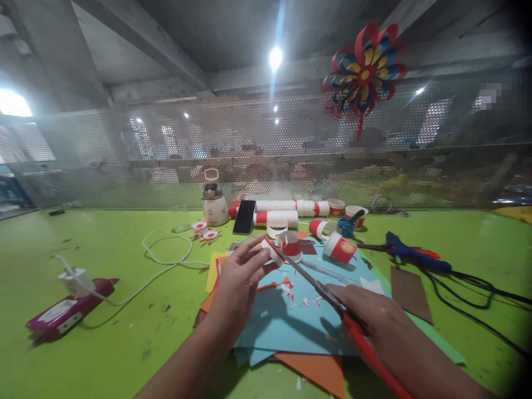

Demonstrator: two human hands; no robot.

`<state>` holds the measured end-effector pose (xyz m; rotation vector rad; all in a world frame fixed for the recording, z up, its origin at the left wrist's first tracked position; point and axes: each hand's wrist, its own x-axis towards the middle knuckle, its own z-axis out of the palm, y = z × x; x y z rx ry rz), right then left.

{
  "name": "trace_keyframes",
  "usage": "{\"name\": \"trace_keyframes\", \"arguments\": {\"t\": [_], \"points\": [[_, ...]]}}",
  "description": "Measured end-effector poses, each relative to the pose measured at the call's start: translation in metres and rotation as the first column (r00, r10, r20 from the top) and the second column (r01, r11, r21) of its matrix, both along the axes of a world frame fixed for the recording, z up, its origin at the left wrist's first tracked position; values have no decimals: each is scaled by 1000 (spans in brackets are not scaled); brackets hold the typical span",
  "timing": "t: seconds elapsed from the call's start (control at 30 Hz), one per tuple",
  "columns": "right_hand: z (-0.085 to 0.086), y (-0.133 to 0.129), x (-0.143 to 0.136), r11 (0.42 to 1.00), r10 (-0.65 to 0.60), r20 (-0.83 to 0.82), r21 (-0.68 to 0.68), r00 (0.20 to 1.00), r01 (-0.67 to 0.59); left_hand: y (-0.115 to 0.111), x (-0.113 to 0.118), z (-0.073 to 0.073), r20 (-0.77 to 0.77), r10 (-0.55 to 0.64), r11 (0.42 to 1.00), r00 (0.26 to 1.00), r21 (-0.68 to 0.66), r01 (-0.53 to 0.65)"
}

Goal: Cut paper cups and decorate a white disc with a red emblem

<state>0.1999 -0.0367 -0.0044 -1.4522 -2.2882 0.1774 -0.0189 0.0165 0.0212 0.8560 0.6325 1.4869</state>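
Pinched in the fingers of my left hand is a small red-and-white paper cup piece. My right hand grips a pair of scissors with red handles, and the blade tips reach the edge of that piece. Below both hands lies a sheet of light blue paper with small red and white paper scraps on it. A red-and-white paper cup stands just behind the held piece. Another cut paper cup lies tilted to its right.
A blue glue gun with black cord rests at right. A phone, a bottle and rolls of stacked cups stand at the back. The purple power strip and white cable lie left. A paper flower hangs above.
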Motion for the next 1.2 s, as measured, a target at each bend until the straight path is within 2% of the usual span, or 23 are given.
{"name": "trace_keyframes", "arguments": {"t": [0.13, 0.37, 0.87, 1.2], "points": [[-3, 3, 4, 999, 23, 8, -26, 1000, -23, 0, 0, 1, -37, 17, 1000, 999, -7, -17], [3, -2, -1, 998, -5, -9, -64, 1000, 5, -2, 3, 0, -41, 12, 999, 999, 42, -10], [2, -4, -1, 1000, 21, -73, 7, 997, -20, -3, 5, 1, -6, 0, 999, 1000, 43, 0], [19, -8, -9, 994, 93, -189, -33, 977, -101, -6, 5, 1, 12, -10, 1000, 1000, 24, 10]]}}
